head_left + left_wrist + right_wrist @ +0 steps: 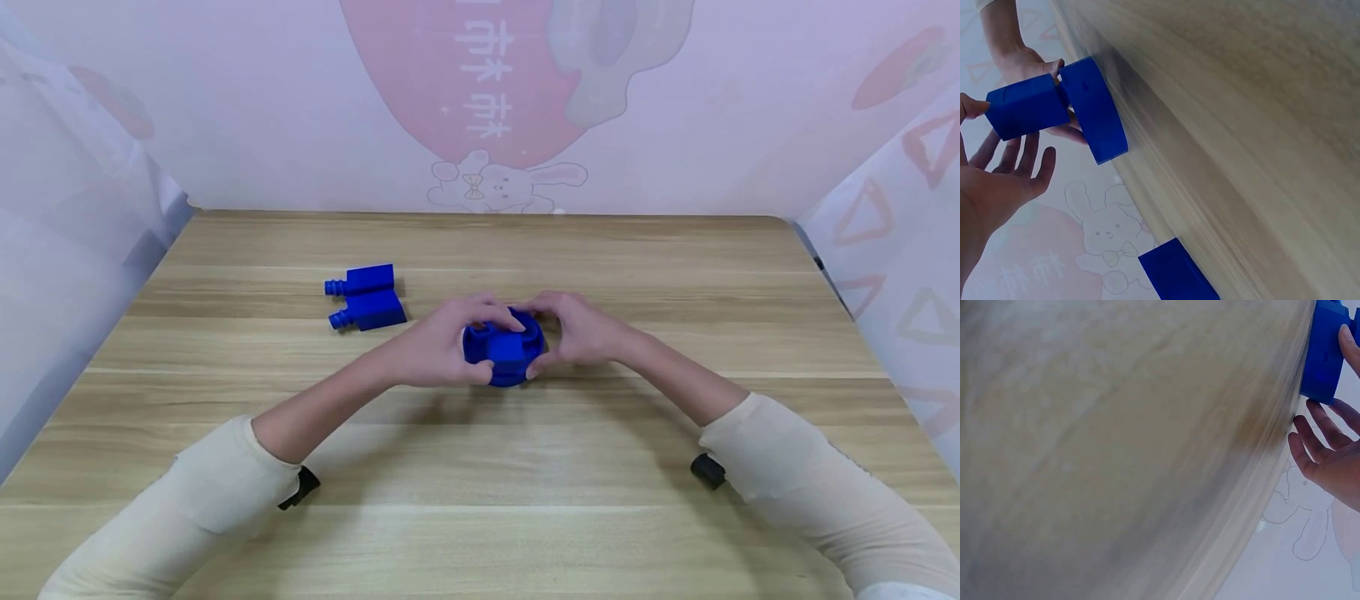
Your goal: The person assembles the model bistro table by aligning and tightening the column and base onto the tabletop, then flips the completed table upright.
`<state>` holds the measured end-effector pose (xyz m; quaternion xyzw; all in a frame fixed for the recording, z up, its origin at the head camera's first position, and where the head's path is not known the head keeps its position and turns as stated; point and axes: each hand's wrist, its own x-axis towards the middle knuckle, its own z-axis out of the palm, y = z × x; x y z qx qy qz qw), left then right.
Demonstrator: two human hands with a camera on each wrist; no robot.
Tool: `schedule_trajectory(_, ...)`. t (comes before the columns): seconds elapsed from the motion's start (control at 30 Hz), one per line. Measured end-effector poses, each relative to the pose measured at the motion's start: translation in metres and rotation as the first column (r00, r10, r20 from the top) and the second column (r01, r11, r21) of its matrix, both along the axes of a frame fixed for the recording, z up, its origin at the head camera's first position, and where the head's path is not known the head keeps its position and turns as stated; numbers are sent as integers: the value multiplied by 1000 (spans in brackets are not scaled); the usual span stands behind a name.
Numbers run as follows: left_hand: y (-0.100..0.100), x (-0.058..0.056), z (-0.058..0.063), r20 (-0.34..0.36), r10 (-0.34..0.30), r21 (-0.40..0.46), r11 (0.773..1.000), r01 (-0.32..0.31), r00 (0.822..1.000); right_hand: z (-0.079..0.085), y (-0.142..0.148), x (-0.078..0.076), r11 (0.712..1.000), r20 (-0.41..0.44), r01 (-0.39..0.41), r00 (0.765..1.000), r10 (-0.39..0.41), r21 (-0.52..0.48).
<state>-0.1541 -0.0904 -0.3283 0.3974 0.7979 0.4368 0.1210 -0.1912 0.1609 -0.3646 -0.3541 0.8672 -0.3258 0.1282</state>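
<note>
My left hand point(442, 343) pinches a blue rectangular block point(1029, 107) between thumb and fingers. Just below it is a thick, round blue base point(1094, 112), which stands on the table with recesses in its top. A narrow neck joins or meets the base under the block; whether it is seated cannot be told. My right hand point(583, 330) grips the base's right side, thumb at the near edge and fingers at the far edge. In the right wrist view, the base point(1322, 356) shows only partly, beside the right hand point(1338, 465).
Two more blue blocks with ribbed round ends, one farther point(372, 279) and one nearer point(377, 311), lie side by side left of my hands on the wooden table point(525, 517). A printed curtain point(285, 108) stands behind the table's far edge.
</note>
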Motion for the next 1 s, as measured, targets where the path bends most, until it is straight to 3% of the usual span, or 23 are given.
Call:
schedule_trajectory(0.2, -6, -5, -1, 27, -63, 18, 998, 63, 998, 0, 0, 0, 1000, -14, 1, 1000, -1, 7)
schedule_trajectory(0.43, -11, -8, -1, 64, -80, 10, 997, 80, 995, 1, 0, 1, 1000, -7, -4, 1000, 4, 13)
schedule_trajectory(0.6, -14, -8, 0, 25, -83, -42, 996, 84, 996, 1, 0, 1, 1000, -3, -7, 1000, 7, 19)
schedule_trajectory(1.0, -12, -6, -1, 7, 68, -103, 992, -67, 998, 0, 1, 0, 1000, 3, 1, 1000, -1, 19)
